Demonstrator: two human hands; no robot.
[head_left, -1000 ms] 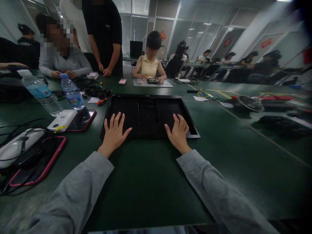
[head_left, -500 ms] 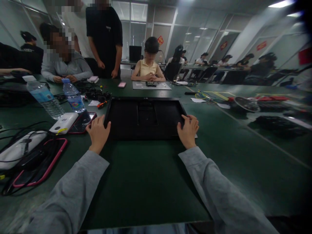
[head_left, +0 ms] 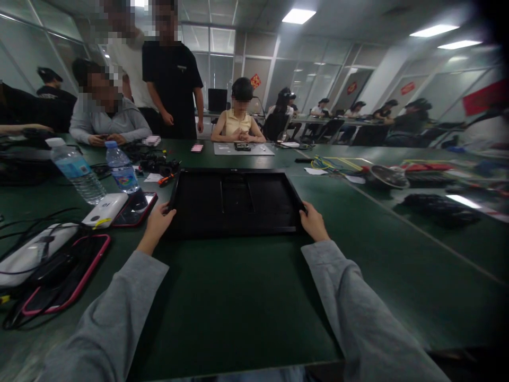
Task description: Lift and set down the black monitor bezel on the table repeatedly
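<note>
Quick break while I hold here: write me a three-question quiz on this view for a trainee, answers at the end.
1. Multiple choice: how do the left hand and right hand meet the black frame?
A) Both press on its far edge
B) One grips each short side
C) Both lie flat inside it

2. True or false: the blue-capped bottle is closer to the black frame than the white-capped bottle is.

3. Fill in the colour: across the table, the person in a yellow sleeveless top sits at a ____ mat.

Key: 1 B; 2 true; 3 grey.
</note>
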